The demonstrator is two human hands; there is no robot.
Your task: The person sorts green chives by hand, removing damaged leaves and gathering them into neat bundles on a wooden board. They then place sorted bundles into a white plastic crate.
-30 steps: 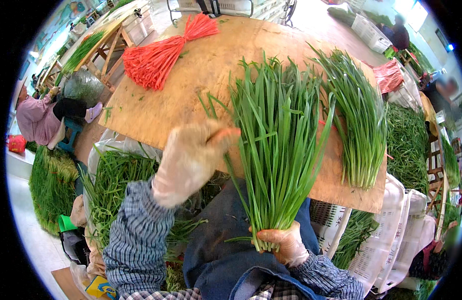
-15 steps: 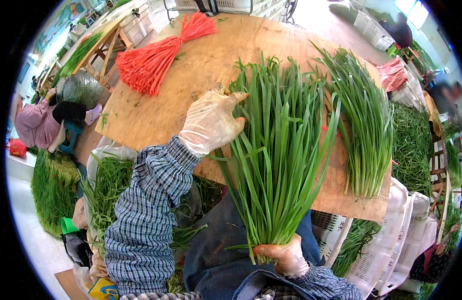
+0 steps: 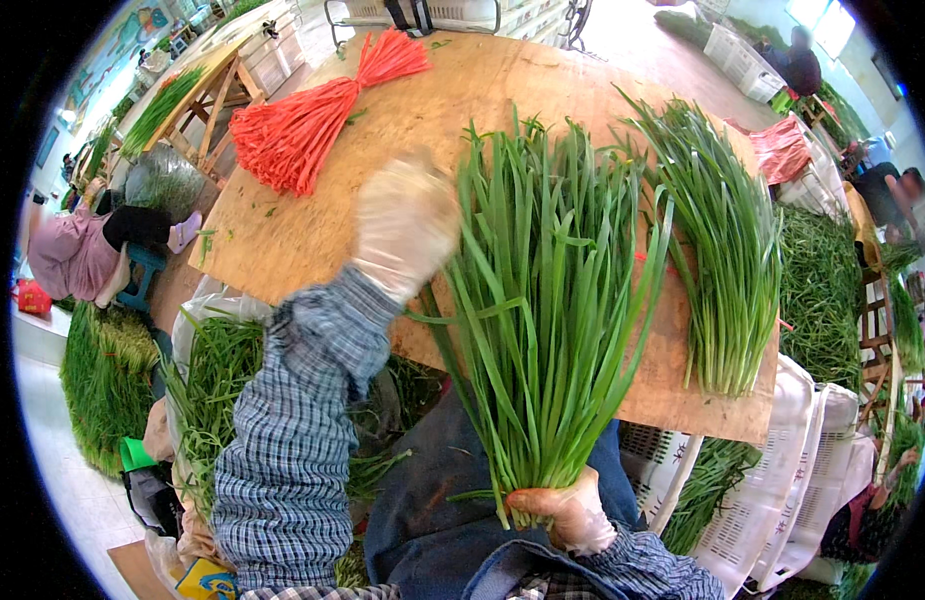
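Observation:
A thick bunch of garlic chives (image 3: 557, 270) lies fanned over the near edge of the wooden board, its leaf tips pointing away. My right hand (image 3: 567, 507), in a thin pale glove, is closed around the stem ends above my lap. Beside the bunch's left edge is my left hand (image 3: 404, 222), gloved in white and smeared by motion, so its fingers cannot be made out. A second bunch of chives (image 3: 727, 270) rests on the board to the right. At the far left of the board lies a sheaf of red ties (image 3: 300, 130), gathered at its middle.
The wooden board (image 3: 422, 120) has its near edge over my lap. White perforated crates (image 3: 747, 500) stand at the lower right. A plastic bag of loose greens (image 3: 217, 370) is at my left. A seated person in pink (image 3: 77, 250) is further left, near a bundle of greens (image 3: 102, 380).
My left hand has drawn back slightly left from the leaves and turned, now blurred. The right hand keeps its hold on the stems.

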